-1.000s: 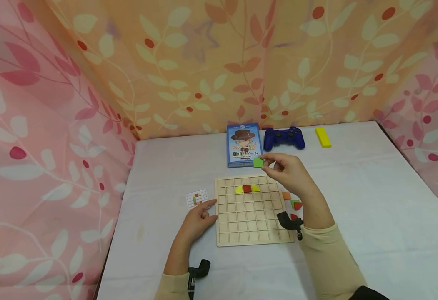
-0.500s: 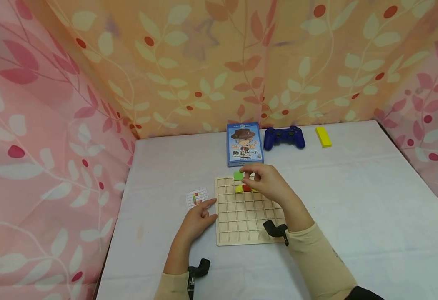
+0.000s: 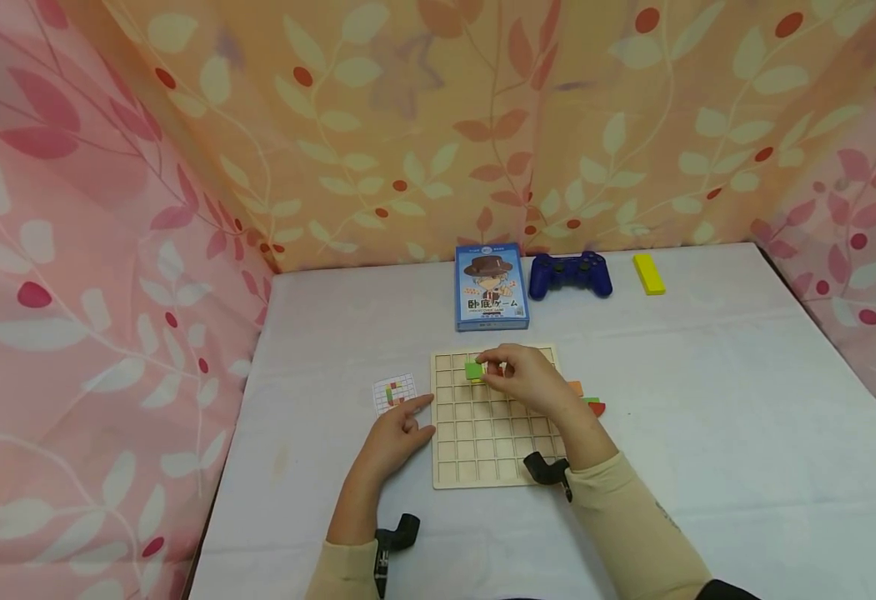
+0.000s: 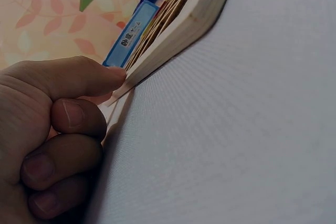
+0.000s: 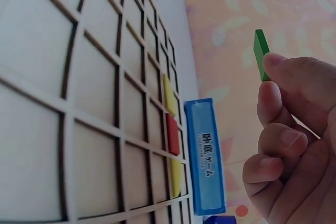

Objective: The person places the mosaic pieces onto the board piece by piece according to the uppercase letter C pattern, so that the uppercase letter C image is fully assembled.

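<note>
The right hand (image 3: pixel 529 385) is pinching one green tile (image 3: pixel 473 370) above the grid board (image 3: pixel 483 450), where three tiles seem to be lying, while the left hand (image 3: pixel 395 437), fingers loosely curled, is touching its edge.

Head view: high, looking forward and down over the bench (image 3: pixel 708 400) | Left wrist: bench-level, tight against the grid board (image 4: pixel 199 11) edge | Right wrist: close above the board, facing the curtain | Shared by all: board, blue card box (image 3: pixel 491 287), green tile (image 3: pixel 473 370)

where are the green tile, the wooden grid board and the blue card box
green tile (image 3: pixel 473 370), head view, middle of its top face
wooden grid board (image 3: pixel 483 454), head view, bare cells near its front edge
blue card box (image 3: pixel 491 287), head view, centre of its printed front
</note>
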A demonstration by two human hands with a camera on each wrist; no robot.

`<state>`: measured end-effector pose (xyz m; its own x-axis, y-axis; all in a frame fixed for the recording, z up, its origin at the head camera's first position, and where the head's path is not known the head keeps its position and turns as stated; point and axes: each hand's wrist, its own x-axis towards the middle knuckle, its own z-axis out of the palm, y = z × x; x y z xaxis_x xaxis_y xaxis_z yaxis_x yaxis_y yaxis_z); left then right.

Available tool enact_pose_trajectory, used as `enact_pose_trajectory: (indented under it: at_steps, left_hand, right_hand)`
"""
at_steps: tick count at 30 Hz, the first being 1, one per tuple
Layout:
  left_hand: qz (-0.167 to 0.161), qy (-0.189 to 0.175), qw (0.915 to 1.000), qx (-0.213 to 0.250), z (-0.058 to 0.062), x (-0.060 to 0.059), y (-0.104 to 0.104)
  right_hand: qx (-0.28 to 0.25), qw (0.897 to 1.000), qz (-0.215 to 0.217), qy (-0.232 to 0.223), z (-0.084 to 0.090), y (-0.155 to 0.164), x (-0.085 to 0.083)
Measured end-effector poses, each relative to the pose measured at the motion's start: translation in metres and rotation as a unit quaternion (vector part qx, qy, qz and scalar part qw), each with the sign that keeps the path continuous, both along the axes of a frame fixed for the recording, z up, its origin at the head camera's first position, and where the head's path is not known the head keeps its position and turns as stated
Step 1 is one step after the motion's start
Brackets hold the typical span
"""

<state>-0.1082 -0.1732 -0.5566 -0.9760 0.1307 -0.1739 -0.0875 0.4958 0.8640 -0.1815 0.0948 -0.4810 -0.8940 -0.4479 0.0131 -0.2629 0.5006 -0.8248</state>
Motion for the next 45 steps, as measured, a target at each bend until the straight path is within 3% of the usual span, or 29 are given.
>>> enact_pose_trajectory:
  at_steps: [8,16,27,45]
  left_hand:
    - [0.001,-0.002,1.0000,0.007,-0.001,0.001,0.000]
    - [0.004,0.003,0.9999,0.009,0.002,0.001,0.000]
    - [0.006,-0.002,1.0000,0.008,0.002,0.000,0.000]
    - [0.009,-0.010,0.9999,0.002,0.002,0.000,0.001]
  right_hand:
    - [0.027,1.000,0.013,-0.008,-0.015,0.001,0.002]
    - [0.066,0.997,0.001,-0.049,-0.030,0.003,0.003]
    - [0.111,0.994,0.008,-0.009,-0.038,0.000,0.001]
    - [0.102,0.995,-0.005,-0.002,-0.044,-0.001,0.000]
